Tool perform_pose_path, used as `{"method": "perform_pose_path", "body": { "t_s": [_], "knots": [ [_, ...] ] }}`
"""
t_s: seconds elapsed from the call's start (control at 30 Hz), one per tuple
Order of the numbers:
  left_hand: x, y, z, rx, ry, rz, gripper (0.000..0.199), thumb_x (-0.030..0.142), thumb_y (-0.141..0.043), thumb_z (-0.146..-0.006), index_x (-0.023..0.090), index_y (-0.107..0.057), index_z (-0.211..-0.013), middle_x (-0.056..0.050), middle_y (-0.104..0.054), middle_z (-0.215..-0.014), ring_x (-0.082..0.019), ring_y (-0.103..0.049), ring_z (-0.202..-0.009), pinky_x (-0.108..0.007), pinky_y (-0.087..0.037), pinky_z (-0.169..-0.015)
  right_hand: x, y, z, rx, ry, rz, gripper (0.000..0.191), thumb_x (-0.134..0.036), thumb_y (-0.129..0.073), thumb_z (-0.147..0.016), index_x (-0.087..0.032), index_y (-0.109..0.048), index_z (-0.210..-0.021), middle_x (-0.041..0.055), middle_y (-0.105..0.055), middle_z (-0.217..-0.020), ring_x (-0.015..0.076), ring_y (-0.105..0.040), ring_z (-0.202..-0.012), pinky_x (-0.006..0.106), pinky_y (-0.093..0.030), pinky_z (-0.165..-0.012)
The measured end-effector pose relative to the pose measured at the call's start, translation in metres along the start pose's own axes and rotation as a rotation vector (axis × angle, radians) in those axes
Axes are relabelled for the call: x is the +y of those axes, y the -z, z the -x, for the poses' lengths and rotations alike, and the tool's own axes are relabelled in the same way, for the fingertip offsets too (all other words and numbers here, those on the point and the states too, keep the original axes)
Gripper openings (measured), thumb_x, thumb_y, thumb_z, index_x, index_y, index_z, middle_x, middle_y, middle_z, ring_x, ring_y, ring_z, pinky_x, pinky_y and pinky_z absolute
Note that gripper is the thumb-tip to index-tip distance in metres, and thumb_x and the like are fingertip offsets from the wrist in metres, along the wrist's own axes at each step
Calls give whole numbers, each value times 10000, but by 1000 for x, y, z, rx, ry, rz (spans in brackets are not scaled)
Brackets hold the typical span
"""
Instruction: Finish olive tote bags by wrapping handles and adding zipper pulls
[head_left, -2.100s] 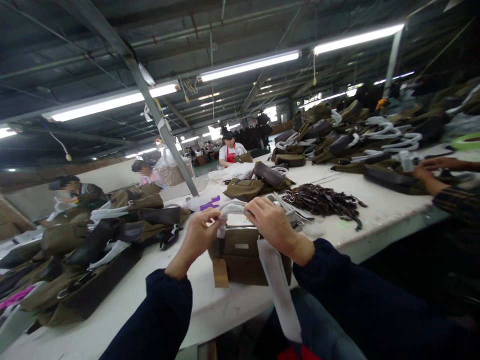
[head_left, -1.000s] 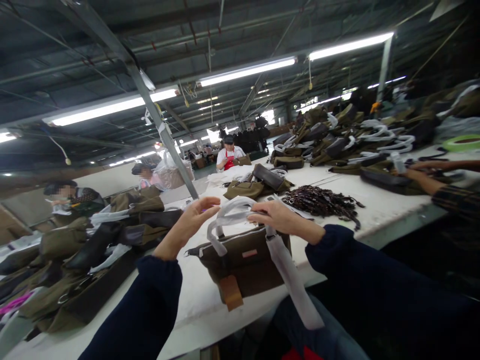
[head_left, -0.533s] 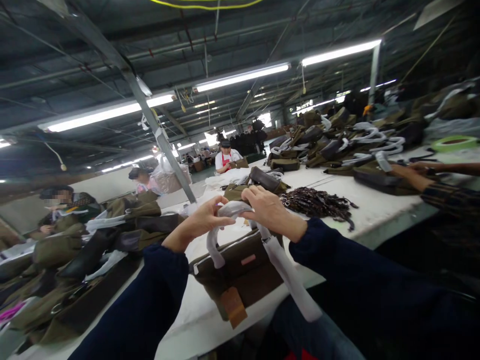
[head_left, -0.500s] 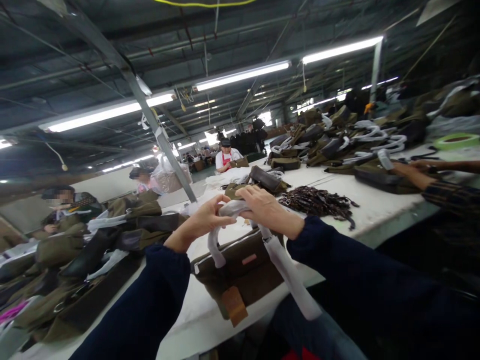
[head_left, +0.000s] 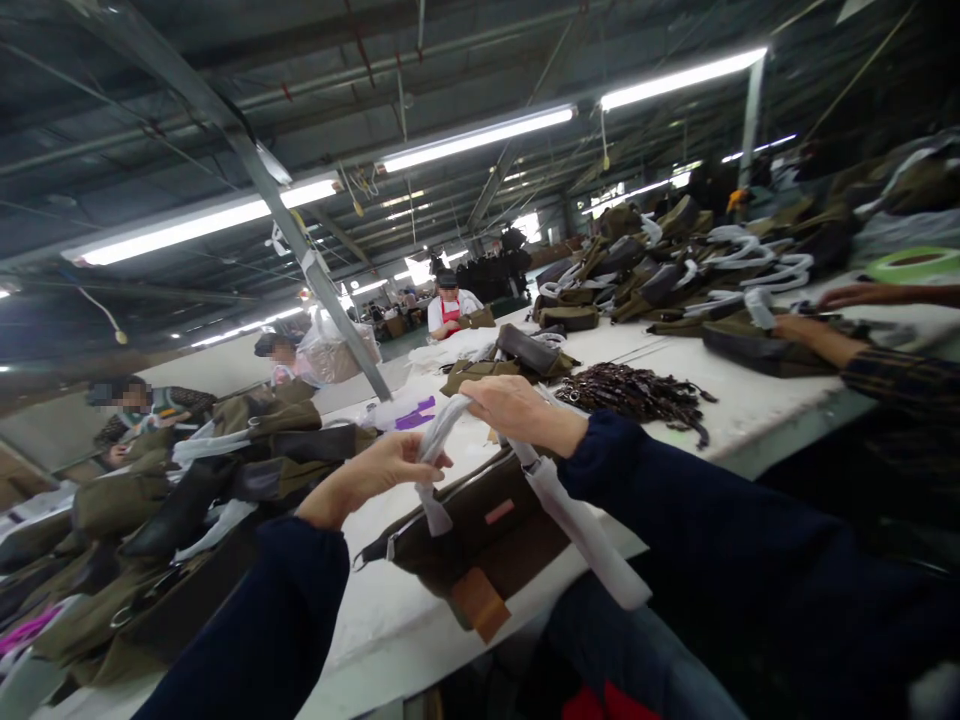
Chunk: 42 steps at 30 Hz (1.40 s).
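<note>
A dark olive and brown handbag [head_left: 495,540] stands tilted at the near edge of the white table, its zip along the top. An orange-brown tag [head_left: 481,604] hangs on its front. White wrapping covers the raised handle [head_left: 444,428]. Low on the left side of that handle, my left hand [head_left: 382,468] pinches the wrapping between thumb and fingers. My right hand [head_left: 517,408] is closed over the top of the handle, its fingertips partly hidden. A second white-wrapped strap [head_left: 589,535] hangs down over the bag's right side.
Piled bags [head_left: 187,500] cover the left side, with more bags [head_left: 645,260] at the back right. Dark braided straps [head_left: 637,398] lie beyond my right hand. At the right, another person's hands [head_left: 814,335] touch a bag. Several people sit farther back. A slanting metal post [head_left: 330,290] rises behind.
My left hand has moved left and down along the handle, away from my right hand. My right hand has shifted slightly left. The bag's left end and a purple item behind it now show.
</note>
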<state>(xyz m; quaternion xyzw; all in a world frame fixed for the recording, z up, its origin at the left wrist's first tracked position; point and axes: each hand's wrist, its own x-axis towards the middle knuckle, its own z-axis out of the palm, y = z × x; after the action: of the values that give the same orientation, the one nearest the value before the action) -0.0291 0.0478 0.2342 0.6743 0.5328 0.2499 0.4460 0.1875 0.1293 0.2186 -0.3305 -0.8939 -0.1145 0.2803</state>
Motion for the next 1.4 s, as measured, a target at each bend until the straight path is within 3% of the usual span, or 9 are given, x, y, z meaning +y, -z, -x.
{"method": "perform_pose_path", "body": {
  "t_s": [0.07,0.17,0.3,0.5,0.63,0.9,1.13,1.27,1.4],
  "knots": [
    [18,7,-7,-35,-14,38,321,293,-789,-705,157,-704,-983,-89,-750,-941,-206,-674,-875,-311,-506,-795,-3,-1,-11,-9,50,-11,179,-309,-468,-990,-196,-602,-1027,70,-721,-959,222,-683,-866,272,-385,-662],
    [34,10,-20,-29,-34,143,224,338,-749,-768,136,-696,-851,-52,-707,-734,-143,-635,-671,-305,-528,-761,-6,0,-26,-15,78,-28,212,-303,-449,-997,-182,-621,-1020,87,-720,-966,228,-681,-873,279,-395,-680],
    [33,15,-23,92,-52,250,239,334,-773,-746,147,-630,-702,32,-548,-581,-67,-472,-502,-228,-488,-572,7,6,-27,22,49,-148,282,-411,-545,-957,-185,-634,-1100,87,-712,-988,214,-655,-915,273,-403,-726],
    [10,81,8,401,36,311,235,241,-740,-773,153,-555,-658,68,-500,-533,-39,-446,-496,-178,-440,-525,71,-18,26,158,-165,-539,235,-319,-568,-930,-178,-641,-1103,7,-695,-838,118,-591,-719,228,-394,-693],
    [7,112,25,530,102,199,242,248,-673,-843,147,-544,-665,91,-528,-527,-19,-452,-507,-149,-410,-538,106,-62,71,-64,-365,-464,136,-245,-611,-865,-160,-700,-923,5,-670,-744,122,-571,-659,227,-380,-620],
    [-8,106,43,649,241,265,219,197,-701,-809,160,-591,-624,77,-539,-479,-27,-437,-462,-129,-393,-467,93,-145,94,-271,-343,-313,76,-206,-664,-823,-179,-728,-854,49,-704,-778,170,-642,-709,263,-446,-619],
    [-23,109,81,732,312,372,230,277,-752,-720,182,-591,-586,59,-494,-483,-43,-407,-458,-164,-385,-452,75,-208,58,-278,-261,-182,237,-142,-522,-917,-130,-684,-1090,166,-684,-1126,242,-628,-1046,345,-492,-899],
    [-29,92,84,661,343,304,458,487,-853,-594,176,-519,-561,76,-409,-491,-42,-314,-468,-168,-398,-459,71,-239,29,-323,-247,-118,348,8,-399,-877,-33,-701,-1045,237,-683,-1092,303,-607,-1088,412,-485,-915],
    [-34,86,81,611,352,223,497,561,-782,-678,189,-472,-562,61,-414,-516,-81,-358,-524,-182,-418,-504,69,-259,9,-378,-246,-98,340,17,-397,-850,3,-726,-938,274,-697,-999,342,-619,-1024,469,-490,-857]
  ]
}}
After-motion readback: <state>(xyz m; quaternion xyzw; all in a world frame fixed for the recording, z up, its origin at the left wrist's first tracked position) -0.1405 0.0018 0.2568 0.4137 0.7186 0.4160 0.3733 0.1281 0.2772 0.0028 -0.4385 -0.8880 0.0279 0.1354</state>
